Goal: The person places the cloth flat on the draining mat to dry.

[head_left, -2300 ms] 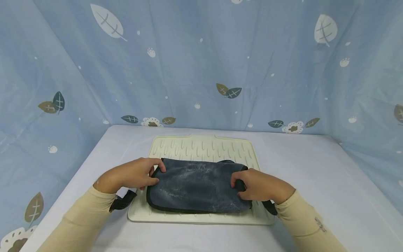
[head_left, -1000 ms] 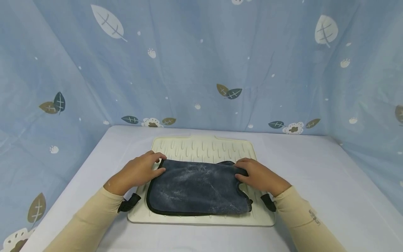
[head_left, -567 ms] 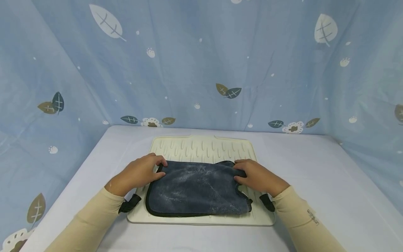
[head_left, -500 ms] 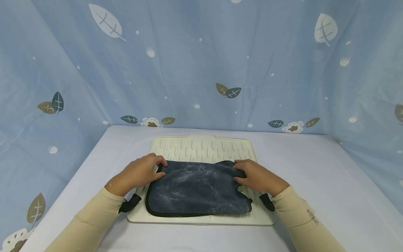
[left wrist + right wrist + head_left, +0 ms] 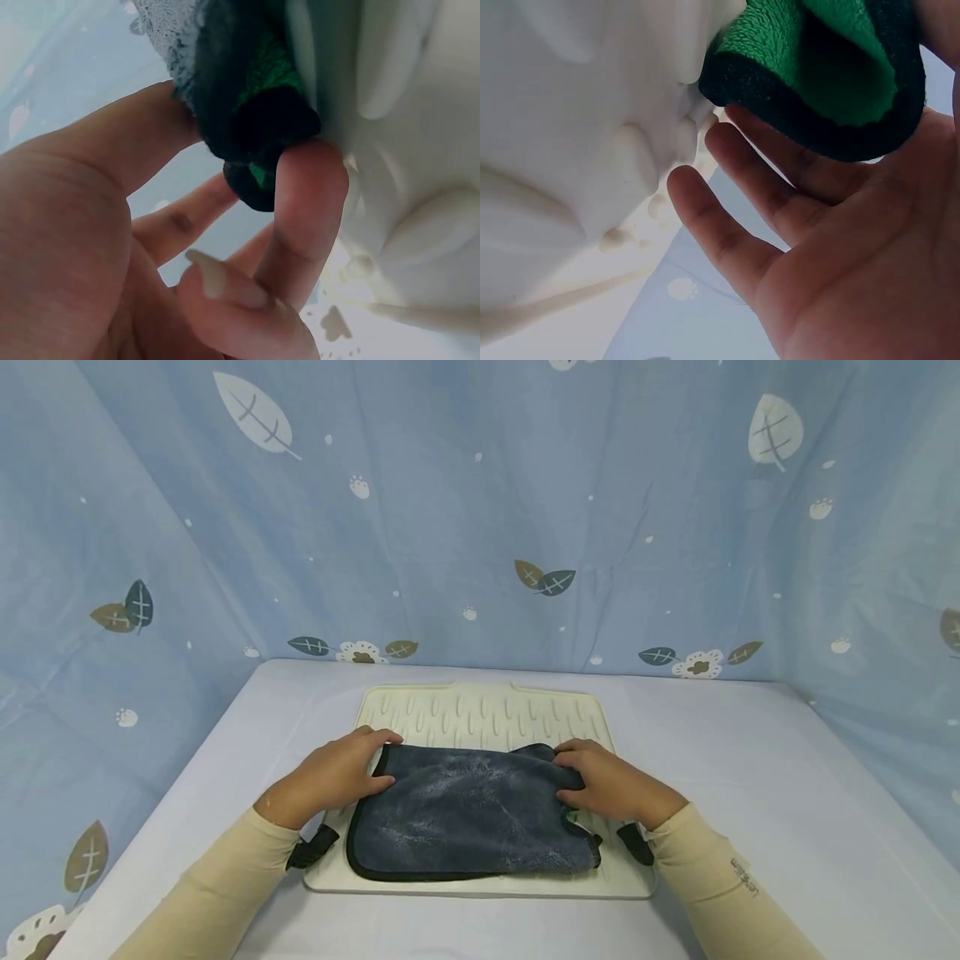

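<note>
A folded cloth [image 5: 465,810], dark grey-blue with black edging, lies on a cream ridged mat [image 5: 480,706]. Its green inner side shows at the folded ends in both wrist views. My left hand [image 5: 333,777] grips the far left corner, thumb on the near side and fingers on the far side. In the left wrist view the folded edge [image 5: 225,112] sits between thumb and fingers. My right hand [image 5: 611,781] holds the far right corner the same way. In the right wrist view the green loop of the fold [image 5: 840,82] opens in front of the palm, and several fingers reach along it.
The mat lies on a white-covered table [image 5: 720,760]. A blue leaf-patterned curtain [image 5: 450,510] stands behind and at both sides. Black straps [image 5: 311,847] hang near both wrists, below beige sleeves.
My right hand has shifted from the right edge to the far right corner, and that edge now curves inward. My left hand has moved slightly right along its corner.
</note>
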The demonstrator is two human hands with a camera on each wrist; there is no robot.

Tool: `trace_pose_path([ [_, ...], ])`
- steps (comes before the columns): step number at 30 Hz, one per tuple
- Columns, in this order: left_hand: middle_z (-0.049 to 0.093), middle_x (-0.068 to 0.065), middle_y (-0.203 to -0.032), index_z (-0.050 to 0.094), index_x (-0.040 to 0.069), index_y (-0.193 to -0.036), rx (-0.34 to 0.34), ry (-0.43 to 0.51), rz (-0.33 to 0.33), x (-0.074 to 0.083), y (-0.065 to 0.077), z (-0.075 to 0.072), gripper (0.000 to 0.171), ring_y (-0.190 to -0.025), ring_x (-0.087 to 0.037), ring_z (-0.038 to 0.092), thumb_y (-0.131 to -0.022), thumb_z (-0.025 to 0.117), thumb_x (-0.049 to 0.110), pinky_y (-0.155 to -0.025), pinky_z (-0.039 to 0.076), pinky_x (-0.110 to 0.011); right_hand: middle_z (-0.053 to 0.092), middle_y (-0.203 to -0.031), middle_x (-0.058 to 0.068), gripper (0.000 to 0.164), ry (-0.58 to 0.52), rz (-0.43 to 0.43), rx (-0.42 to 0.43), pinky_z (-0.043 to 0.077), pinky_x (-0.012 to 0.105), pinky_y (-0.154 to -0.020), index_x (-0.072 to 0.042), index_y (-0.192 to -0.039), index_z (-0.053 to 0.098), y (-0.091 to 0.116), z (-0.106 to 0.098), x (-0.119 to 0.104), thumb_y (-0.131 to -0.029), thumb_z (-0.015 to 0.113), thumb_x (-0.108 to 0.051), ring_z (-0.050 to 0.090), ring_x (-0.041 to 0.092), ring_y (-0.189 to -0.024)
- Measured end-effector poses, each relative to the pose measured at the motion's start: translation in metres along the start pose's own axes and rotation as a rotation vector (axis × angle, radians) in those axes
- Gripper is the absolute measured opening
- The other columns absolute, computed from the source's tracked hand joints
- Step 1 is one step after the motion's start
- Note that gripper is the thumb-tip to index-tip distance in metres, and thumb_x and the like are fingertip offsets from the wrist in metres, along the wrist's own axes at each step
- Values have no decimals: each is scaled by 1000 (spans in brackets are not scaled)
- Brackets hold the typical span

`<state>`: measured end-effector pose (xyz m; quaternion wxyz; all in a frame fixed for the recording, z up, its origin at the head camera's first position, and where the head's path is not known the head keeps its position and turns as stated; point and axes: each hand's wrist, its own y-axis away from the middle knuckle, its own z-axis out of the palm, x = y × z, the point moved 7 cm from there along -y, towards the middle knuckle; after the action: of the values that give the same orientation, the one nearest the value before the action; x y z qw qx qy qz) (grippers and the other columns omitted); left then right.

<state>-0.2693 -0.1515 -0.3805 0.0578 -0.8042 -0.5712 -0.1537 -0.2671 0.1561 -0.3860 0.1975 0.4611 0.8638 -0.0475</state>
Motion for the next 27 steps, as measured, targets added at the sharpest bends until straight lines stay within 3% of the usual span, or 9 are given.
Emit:
trace_pose_path([
  [3,59,-18,-134,56,11,-140,4,4,10,0,0,1,60,-115,-36,64,-87,79,26,-86,54,-52,48,-146,25,43,-22,0,-10,45,54,-106,1,-130,61,-1,0,0,-93,72,-17,45,43,-137],
  [7,60,-19,-134,56,10,-140,18,8,17,0,-1,1,60,-116,-36,64,-86,79,24,-88,54,-53,44,-149,28,53,-47,-10,-18,43,55,-107,3,-138,55,-1,1,-1,-92,72,-16,42,45,-139],
  [14,64,-11,-112,59,10,-137,35,18,27,2,-2,0,58,-91,-22,66,-84,81,21,-72,54,-40,51,-141,21,52,-39,-22,21,46,53,-104,1,-137,57,-1,1,-1,-90,74,-15,48,40,-134],
  [19,62,-4,-97,66,10,-122,35,40,30,3,-3,0,42,-75,-14,56,-84,81,17,-64,47,-33,56,-136,18,45,-42,-45,51,47,51,-102,0,-133,61,-2,-1,-2,-93,71,-18,53,36,-129],
  [24,60,-2,-98,67,15,-103,44,55,76,5,-3,0,24,-78,-14,56,-83,78,8,-68,49,-34,50,-147,22,42,-48,-35,46,43,56,-107,2,-130,63,-3,0,-3,-96,66,-22,47,40,-136],
  [27,60,-1,-99,63,18,-93,40,64,116,7,-3,0,23,-81,-14,56,-82,75,1,-69,48,-35,45,-151,24,40,-51,-35,30,40,58,-109,3,-129,64,-3,1,-4,-96,66,-21,43,43,-139],
])
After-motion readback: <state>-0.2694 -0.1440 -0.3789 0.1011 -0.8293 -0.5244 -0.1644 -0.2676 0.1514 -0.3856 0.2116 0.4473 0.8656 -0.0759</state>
